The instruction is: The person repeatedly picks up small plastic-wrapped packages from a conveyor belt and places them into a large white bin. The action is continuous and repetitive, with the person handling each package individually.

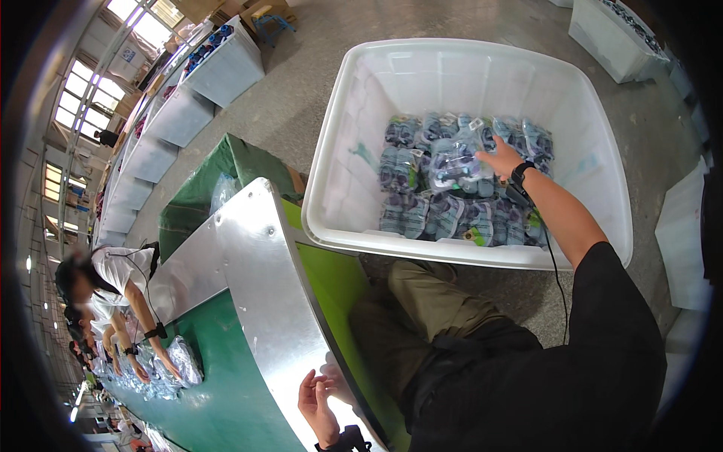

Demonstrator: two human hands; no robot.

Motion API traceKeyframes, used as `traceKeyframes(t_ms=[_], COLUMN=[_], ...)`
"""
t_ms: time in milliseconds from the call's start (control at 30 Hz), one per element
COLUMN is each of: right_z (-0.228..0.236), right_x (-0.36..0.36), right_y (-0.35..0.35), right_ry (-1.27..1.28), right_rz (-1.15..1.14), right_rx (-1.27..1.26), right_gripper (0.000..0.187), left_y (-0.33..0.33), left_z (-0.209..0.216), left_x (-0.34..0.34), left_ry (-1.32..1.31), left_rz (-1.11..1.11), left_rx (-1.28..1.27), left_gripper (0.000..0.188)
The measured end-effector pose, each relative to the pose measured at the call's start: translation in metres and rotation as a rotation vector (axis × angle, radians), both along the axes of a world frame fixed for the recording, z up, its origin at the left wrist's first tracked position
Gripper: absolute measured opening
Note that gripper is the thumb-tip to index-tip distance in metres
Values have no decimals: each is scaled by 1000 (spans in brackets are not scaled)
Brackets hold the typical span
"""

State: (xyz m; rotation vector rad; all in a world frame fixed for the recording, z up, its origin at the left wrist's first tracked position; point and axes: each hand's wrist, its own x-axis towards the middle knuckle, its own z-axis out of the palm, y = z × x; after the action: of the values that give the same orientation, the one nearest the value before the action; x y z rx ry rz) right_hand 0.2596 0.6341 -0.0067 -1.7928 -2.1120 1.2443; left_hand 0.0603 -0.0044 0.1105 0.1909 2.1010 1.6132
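Note:
My right hand (501, 160) reaches into a large white plastic bin (467, 256). Its fingers grip the edge of a clear plastic bag (454, 164) that holds what look like blue and purple shoes. Beneath that bag, several similar bagged pairs (444, 215) lie in rows across the bottom of the bin. My left hand (318, 407) is over the shiny metal edge (260, 301) of a work table, fingers loosely bent and apart, with nothing in it.
A green conveyor belt (226, 361) runs along the metal edge. At its far side, a person in a white shirt (124, 275) handles clear-bagged goods (181, 361). White bins (226, 71) line the left; another bin (614, 41) stands far right. A cable (561, 290) hangs from my right wrist.

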Motion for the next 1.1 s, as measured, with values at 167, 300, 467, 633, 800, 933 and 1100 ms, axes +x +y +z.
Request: traceKeyframes(t_ms=[167, 300, 467, 633, 800, 933, 1100], right_z=[4, 5, 23, 8, -10, -18, -15], right_x=[-12, -26, -40, -37, -38, -43, -48], right_y=[-19, -63, -149, -202, -197, -199, -217], right_ry=[6, 338, 375, 427, 482, 452, 346], right_rz=[197, 351, 1058, 671, 480, 473, 534], right_rx=[-34, -260, -242, 134, 6, 146, 399], right_gripper=[87, 57, 37, 32, 24, 21, 17], left_y=[-10, -19, -35, -68, -116, -142, -163], left_z=[3, 2, -9, -16, -31, -47, -69], left_x=[-1, -8, -29, -65, -128, -185, -254], left_ry=[3, -4, 19, 154, 250, 428, 655], left_rz=[30, 84, 35, 48, 150, 289, 375], left_rx=[-3, -8, 38, -82, -211, -390, -610], left_gripper=[38, 36, 35, 36, 40, 42, 50])
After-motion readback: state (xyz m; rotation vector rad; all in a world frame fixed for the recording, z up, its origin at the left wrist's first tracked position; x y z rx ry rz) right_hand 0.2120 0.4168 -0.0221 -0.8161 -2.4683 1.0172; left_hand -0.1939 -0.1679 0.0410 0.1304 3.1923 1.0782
